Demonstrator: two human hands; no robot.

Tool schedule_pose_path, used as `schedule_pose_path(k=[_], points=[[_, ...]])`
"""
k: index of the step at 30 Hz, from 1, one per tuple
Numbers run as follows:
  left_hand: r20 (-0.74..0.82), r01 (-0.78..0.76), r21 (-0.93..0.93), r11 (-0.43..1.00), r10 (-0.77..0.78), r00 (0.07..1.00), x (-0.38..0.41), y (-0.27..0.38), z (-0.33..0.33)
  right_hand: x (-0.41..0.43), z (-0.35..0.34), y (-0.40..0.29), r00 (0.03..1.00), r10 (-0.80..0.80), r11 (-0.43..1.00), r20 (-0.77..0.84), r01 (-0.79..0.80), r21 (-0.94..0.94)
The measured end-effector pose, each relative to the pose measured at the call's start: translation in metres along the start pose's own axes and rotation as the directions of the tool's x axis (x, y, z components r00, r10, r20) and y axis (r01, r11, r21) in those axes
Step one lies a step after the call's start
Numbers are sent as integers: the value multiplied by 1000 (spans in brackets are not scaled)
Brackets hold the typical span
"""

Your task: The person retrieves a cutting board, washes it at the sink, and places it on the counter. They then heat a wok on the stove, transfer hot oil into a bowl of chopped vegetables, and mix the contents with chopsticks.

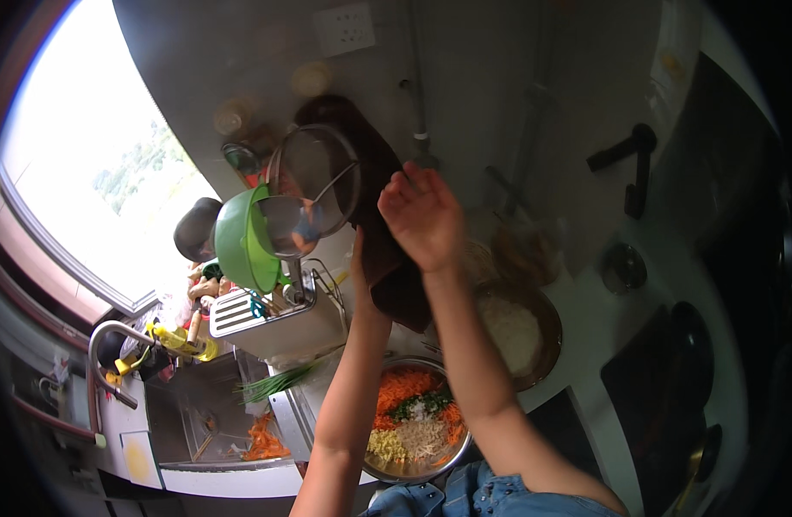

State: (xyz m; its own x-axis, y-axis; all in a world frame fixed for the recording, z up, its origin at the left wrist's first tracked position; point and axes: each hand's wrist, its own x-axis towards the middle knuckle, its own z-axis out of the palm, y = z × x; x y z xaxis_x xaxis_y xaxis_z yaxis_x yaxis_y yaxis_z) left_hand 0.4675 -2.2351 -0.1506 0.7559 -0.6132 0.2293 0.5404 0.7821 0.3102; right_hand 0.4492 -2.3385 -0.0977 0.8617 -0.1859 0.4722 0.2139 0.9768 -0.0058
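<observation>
A dark brown cloth, which looks like a towel, hangs by the wall in front of me. My right hand is against its right side, palm up, fingers loosely curled and holding nothing visible. My left hand reaches behind the cloth's left edge; its fingers are hidden, so its grip cannot be seen. Below my forearms stands a steel bowl with shredded carrot, chopped greens, yellow minced bits and a beige shredded ingredient in separate heaps. A brown bowl of white food is partly behind my right forearm.
Left are a sink with orange peelings, a curved faucet and a yellow bottle. A green colander and strainer hang above a slotted rack. Green stalks overhang the sink. A cleaver-like blade lies beside the bowl.
</observation>
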Motion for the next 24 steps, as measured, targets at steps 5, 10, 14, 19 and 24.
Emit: schedule_pose_path(k=[5, 10, 14, 19, 24], points=[[-278, -48, 287, 957, 131, 952, 9, -27, -32, 4, -68, 19, 996, -69, 945, -59, 46, -325], [296, 198, -207, 958, -132, 946, 7, -2, -15, -7, -12, 38, 929, -332, 151, 164, 224, -963], [-113, 29, 424, 905, 22, 993, -4, 25, -6, -65, -19, 46, 878, -274, -393, 393, 271, -879], [-487, 185, 455, 871, 69, 871, 21, -6, -12, -73, -28, 21, 990, -117, -2, 80, 80, -997], [-349, 230, 361, 904, -98, 932, -18, 13, 13, -71, -22, 26, 904, -351, -619, 245, -27, -785]])
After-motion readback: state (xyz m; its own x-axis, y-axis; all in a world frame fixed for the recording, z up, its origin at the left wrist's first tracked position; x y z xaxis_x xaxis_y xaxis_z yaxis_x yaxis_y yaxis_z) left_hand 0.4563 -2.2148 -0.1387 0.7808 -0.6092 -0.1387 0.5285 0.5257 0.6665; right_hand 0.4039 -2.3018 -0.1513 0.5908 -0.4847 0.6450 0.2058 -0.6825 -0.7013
